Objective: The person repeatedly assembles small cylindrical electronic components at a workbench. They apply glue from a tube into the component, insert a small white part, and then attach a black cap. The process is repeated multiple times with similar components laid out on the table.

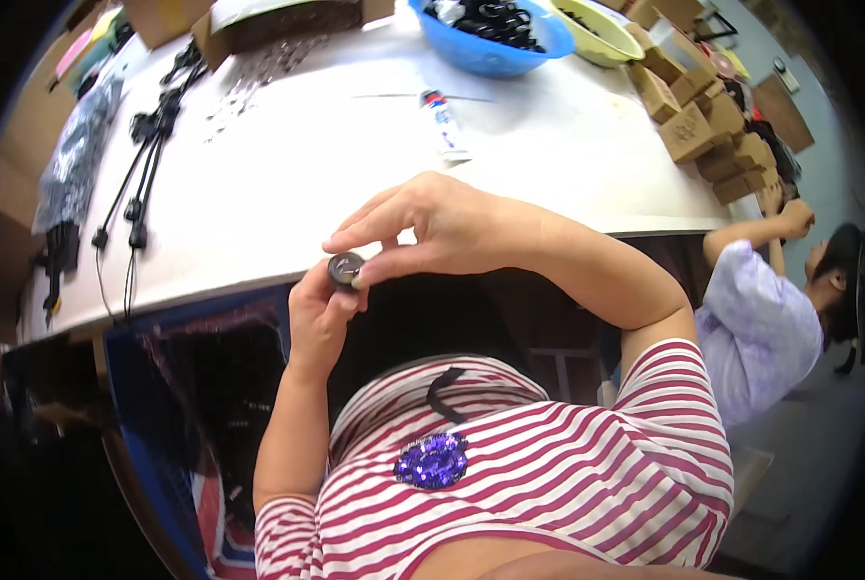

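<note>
A small round black part (343, 269) with a shiny, greyish face is held up at the near edge of the white table. My left hand (318, 314) is closed round it from below, fingers and thumb wrapped about its side. From the right, my right hand (432, 227) reaches over with forefinger and thumb on the part's rim, the thumb tip lying over its face. A thin bright line shows beside that thumb, too small to name. The part's underside is hidden by my left fingers.
A white tube (442, 126) lies on the white table (307, 174). Behind it stand a blue basin (490, 60) of black pieces and a yellow basin (601, 39). Black cords (142, 159) and a clear plastic bag (79, 155) lie left; cartons (693, 130) and another person (761, 309) are right.
</note>
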Tool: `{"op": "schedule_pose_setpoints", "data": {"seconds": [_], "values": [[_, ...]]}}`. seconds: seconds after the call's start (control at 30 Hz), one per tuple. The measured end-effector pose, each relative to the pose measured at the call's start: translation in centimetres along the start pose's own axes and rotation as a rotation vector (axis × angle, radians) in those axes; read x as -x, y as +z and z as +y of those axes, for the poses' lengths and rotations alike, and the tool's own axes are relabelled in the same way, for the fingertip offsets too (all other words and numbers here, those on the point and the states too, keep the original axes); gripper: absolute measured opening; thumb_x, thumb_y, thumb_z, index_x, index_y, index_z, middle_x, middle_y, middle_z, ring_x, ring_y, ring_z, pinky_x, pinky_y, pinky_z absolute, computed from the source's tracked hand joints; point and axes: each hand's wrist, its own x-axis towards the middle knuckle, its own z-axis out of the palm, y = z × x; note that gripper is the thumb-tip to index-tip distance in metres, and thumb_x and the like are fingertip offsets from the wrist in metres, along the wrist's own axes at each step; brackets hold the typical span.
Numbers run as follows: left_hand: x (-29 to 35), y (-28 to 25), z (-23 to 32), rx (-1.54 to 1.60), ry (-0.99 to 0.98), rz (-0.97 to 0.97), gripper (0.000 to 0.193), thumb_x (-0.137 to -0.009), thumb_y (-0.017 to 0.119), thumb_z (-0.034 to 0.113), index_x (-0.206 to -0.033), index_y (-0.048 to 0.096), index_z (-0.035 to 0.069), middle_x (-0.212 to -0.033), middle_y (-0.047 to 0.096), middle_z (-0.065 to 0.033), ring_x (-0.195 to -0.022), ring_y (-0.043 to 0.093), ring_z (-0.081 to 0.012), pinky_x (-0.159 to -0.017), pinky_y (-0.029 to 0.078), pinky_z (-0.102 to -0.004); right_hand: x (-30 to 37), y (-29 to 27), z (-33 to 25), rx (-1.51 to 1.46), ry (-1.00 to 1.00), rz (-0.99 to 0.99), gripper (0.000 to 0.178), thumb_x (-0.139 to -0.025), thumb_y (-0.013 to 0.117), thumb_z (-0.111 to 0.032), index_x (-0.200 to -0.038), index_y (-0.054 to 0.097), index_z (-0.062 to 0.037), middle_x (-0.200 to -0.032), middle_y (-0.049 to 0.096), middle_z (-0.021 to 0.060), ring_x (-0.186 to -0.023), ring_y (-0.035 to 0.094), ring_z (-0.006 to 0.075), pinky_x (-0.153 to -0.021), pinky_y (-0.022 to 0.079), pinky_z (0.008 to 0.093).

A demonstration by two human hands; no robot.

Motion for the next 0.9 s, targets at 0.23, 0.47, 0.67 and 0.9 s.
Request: {"op": "schedule_pose_setpoints", "data": {"seconds": [0.23,0.47,0.67,0.9], "values": [[0.4,-1.1,0.2,0.078,-0.002,-0.011,0.043,-0.074,0.068,0.036,-0.096,0.059,0.000,-0.066,0.052,-0.0003,-0.057,0.044,-0.0058,-0.050,0.031,-0.0188,-1.9,-15.6,10.5,0.477,0.173,0.725,0.024,-0.080,0.062,-0.015,-0.102,0.064,-0.0053,-0.091,0.066,0.0061,-0.078,0.060,0.0096,-0.071,0.047,0.0213],[0.0,-1.7,0.1,0.083,-0.025,-0.001,0.048,-0.075,0.066,0.043,-0.096,0.058,0.000,-0.063,0.052,-0.0002,-0.054,0.040,-0.0051,-0.050,0.029,-0.0189,-3.8,-22.3,18.1,0.686,0.614,0.565,0.035,-0.069,0.068,-0.023,-0.102,0.065,-0.0122,-0.096,0.065,0.0091,-0.088,0.061,0.0233,-0.081,0.046,0.0321],[-0.1,-1.8,-0.1,0.013,-0.037,0.011,0.055,-0.076,0.063,0.050,-0.096,0.056,0.000,-0.059,0.042,0.0019,-0.051,0.033,-0.0048,-0.046,0.024,-0.0197,-6.5,-22.2,18.0,0.893,0.763,0.512,0.039,-0.066,0.070,-0.026,-0.103,0.063,-0.0164,-0.102,0.063,0.0057,-0.096,0.058,0.0231,-0.082,0.045,0.0354],[-0.3,-1.6,-0.2,0.032,-0.062,-0.012,0.055,-0.076,0.062,0.051,-0.096,0.056,0.000,-0.059,0.043,0.0018,-0.051,0.034,-0.0049,-0.047,0.024,-0.0194,-5.6,-21.4,16.4,0.974,0.763,0.508,0.026,-0.072,0.062,-0.027,-0.095,0.064,-0.0152,-0.095,0.063,0.0062,-0.093,0.059,0.0227,-0.079,0.046,0.0365]]}}
